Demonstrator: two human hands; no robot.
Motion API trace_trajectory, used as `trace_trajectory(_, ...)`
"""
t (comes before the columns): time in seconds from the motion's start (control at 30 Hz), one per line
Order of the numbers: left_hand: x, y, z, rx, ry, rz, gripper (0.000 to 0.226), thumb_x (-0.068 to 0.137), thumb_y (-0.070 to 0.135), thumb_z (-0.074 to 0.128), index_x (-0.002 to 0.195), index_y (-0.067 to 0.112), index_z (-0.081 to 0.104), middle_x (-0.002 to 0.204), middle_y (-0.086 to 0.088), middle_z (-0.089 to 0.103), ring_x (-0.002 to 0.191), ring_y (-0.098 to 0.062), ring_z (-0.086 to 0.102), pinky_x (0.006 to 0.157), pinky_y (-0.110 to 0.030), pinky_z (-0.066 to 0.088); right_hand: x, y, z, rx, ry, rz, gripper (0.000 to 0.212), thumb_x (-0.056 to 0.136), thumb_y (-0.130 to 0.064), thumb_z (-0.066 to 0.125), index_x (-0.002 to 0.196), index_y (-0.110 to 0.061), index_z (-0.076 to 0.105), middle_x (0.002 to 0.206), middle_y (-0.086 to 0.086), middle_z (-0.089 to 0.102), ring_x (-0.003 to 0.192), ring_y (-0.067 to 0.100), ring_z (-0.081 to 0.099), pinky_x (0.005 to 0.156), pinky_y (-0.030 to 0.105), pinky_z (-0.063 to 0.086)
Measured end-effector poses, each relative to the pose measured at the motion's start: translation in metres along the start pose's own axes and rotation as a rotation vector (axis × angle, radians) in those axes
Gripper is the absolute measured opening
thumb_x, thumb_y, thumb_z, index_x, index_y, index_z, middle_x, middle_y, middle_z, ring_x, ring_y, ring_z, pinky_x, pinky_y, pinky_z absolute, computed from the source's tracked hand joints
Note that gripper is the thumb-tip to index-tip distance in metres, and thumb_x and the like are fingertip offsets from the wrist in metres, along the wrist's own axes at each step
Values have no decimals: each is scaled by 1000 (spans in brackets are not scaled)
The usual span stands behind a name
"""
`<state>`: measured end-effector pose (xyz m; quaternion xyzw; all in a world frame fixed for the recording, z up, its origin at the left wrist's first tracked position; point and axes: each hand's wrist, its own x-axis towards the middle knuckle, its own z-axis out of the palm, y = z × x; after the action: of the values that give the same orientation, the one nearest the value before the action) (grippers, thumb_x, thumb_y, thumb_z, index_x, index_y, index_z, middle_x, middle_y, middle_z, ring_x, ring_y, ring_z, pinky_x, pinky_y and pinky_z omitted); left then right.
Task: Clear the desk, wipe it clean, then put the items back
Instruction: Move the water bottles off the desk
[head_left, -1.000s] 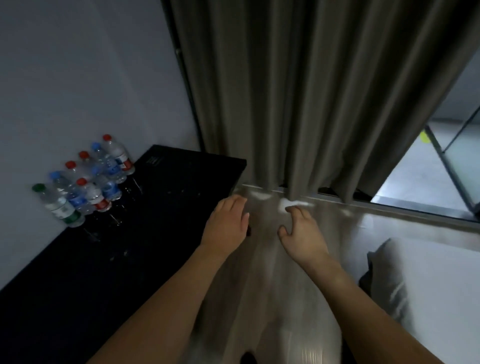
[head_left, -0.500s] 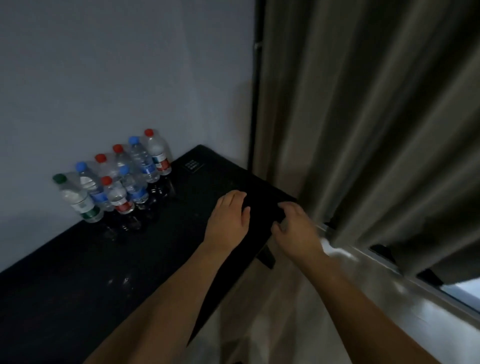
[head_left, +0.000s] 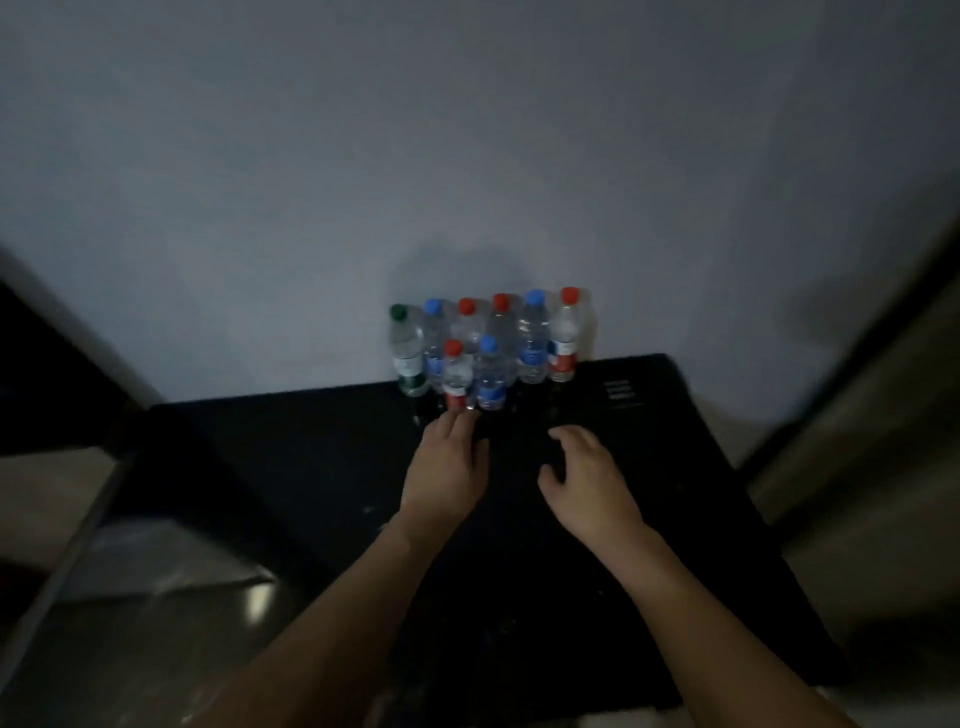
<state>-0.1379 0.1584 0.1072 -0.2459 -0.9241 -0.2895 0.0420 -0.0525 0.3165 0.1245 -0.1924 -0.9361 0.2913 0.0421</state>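
Water bottles (head_left: 488, 348): eight, clear plastic, upright, clustered at the back of the black surface (head_left: 311, 457) against the grey wall (head_left: 467, 156); six behind, two in front. Caps red, blue, one green. Contents hard to tell in dim light. Left hand (head_left: 447, 467): fingers extended, tips just below the front red-capped bottle (head_left: 455, 376), holding nothing. Right hand (head_left: 587, 480): loosely spread, holding nothing, nearby.
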Motion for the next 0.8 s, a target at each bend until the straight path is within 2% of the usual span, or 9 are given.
trace_trajectory(0.1, 12, -34, -2, 29, 27, -178, 45, 97, 29, 52, 139, 18, 46, 142, 0, 46, 132, -17, 41, 109, -35, 39, 38, -17, 22, -12, -114, -89, 53, 94, -27, 56, 143, -18, 40, 149, 0, 37, 136, 16, 37, 113, 30, 32)
trace_trajectory(0.17, 27, -55, 0, 44, 42, -237, 46, 97, 31, 51, 140, 19, 45, 144, 1, 44, 133, -15, 40, 110, -35, 39, 65, -23, 33, -19, -147, -127, 53, 94, -27, 55, 143, -17, 39, 149, 0, 36, 136, 16, 37, 112, 30, 32)
trace_trajectory(0.33, 103, -95, 6, 2, 60, -255, 43, 96, 27, 53, 138, 20, 46, 142, 0, 46, 129, -16, 43, 104, -30, 41, 139, -32, 41, -39, -182, -143, 53, 93, -26, 56, 143, -16, 40, 148, 1, 39, 133, 18, 41, 109, 30, 36)
trace_trajectory(0.47, 179, -131, 13, -34, 128, -267, 46, 96, 27, 52, 140, 17, 42, 145, -3, 42, 130, -19, 43, 105, -35, 42, 214, -51, 52, -41, -160, -223, 45, 92, -20, 58, 136, -14, 46, 135, 4, 49, 122, 21, 50, 99, 31, 43)
trace_trajectory(0.53, 210, -151, 19, -47, 156, -264, 46, 96, 26, 52, 141, 18, 42, 145, -2, 40, 130, -18, 42, 104, -32, 41, 253, -69, 62, -64, -140, -274, 43, 94, -23, 56, 135, -16, 45, 135, 3, 47, 120, 21, 51, 98, 32, 44)
trace_trajectory(0.63, 238, -179, 29, -37, 161, -221, 42, 96, 27, 53, 137, 21, 44, 138, -1, 48, 122, -17, 47, 98, -34, 47, 307, -93, 82, -135, -157, -332, 50, 97, -29, 53, 143, -17, 37, 144, 5, 41, 128, 23, 45, 104, 37, 43)
trace_trajectory(0.7, 246, -189, 37, -45, 186, -206, 34, 96, 28, 55, 128, 21, 49, 127, 1, 55, 113, -15, 52, 89, -33, 50, 334, -105, 96, -192, -177, -359, 49, 97, -32, 52, 141, -16, 39, 140, 8, 45, 123, 25, 47, 100, 37, 44)
trace_trajectory(0.8, 249, -191, 49, -51, 264, -189, 21, 94, 28, 59, 112, 17, 54, 109, 1, 60, 98, -13, 53, 76, -25, 45, 358, -113, 111, -429, -178, -427, 42, 97, -37, 50, 132, -15, 47, 130, 9, 51, 114, 27, 52, 93, 38, 37)
